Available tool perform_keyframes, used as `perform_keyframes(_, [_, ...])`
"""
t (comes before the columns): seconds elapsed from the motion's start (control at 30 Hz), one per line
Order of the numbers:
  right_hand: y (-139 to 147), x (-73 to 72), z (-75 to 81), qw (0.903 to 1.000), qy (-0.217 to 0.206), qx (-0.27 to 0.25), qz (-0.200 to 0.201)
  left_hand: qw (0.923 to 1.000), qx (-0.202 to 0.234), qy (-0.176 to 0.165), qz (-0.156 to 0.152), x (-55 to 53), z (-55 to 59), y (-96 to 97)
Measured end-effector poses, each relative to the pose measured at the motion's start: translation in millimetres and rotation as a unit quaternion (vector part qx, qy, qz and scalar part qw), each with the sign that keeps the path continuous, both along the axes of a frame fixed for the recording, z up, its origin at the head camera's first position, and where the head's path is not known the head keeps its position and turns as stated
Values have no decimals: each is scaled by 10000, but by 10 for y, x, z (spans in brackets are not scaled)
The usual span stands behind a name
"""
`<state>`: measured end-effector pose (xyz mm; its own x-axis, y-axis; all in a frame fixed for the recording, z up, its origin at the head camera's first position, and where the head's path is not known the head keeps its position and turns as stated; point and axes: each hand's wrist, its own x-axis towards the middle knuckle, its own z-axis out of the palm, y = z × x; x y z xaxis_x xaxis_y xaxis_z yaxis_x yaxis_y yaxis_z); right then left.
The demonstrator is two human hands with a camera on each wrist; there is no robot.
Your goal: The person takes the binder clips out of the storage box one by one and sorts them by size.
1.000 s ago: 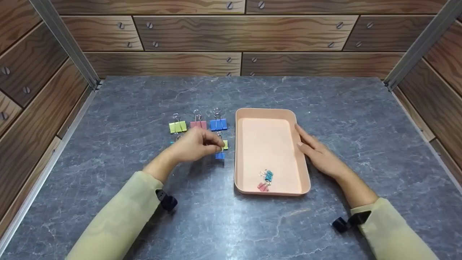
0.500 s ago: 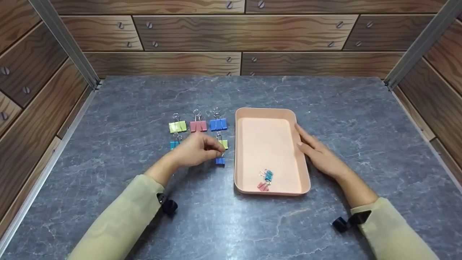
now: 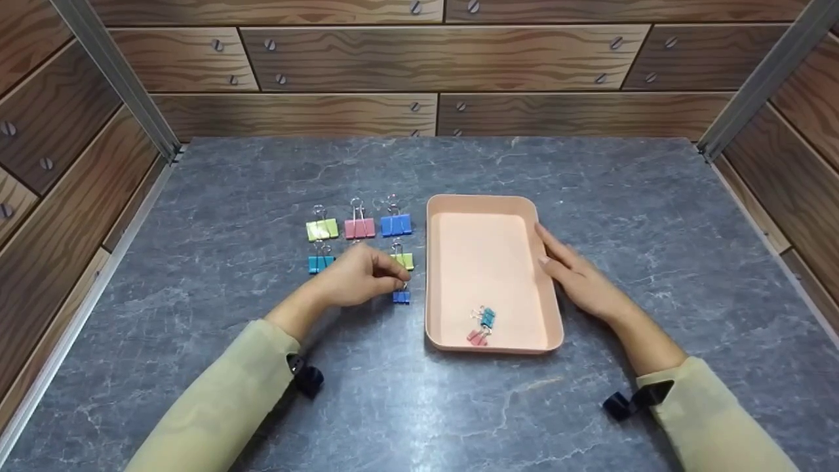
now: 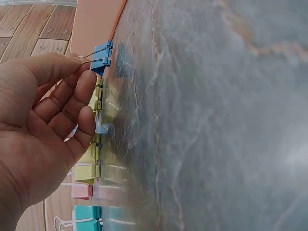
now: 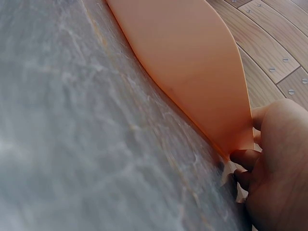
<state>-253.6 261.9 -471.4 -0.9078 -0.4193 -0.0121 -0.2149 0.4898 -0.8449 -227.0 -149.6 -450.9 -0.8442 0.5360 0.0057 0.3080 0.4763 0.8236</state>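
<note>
My left hand pinches a small blue binder clip by its wire handles between thumb and fingertips. In the left wrist view the clip's blue body hangs just over the tabletop, pointing away from the fingers. A pale pink tray lies right of it, with a small teal binder clip and a small pink binder clip inside near its front. Against the tray's right side rests my right hand, its index finger extended along the wall and the thumb at the rim.
Behind the left hand stand larger binder clips: a lime one, a pink one and a blue one. A teal binder clip and a smaller lime one sit nearer; the hand hides part of this row.
My left hand has drawn slightly toward the person with the small blue binder clip, uncovering the pink and teal clips behind it. The right hand and tray have stayed put.
</note>
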Motion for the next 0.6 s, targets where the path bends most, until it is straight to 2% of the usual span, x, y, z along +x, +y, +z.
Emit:
perform_keyframes(0.3, [2, 0, 2, 9999, 69, 103, -30, 10000, 15, 53, 18, 3, -25, -15])
perform_keyframes(0.6, [9, 13, 9, 9998, 42, 162, -86, 10000, -7, -37, 53, 15, -5, -13])
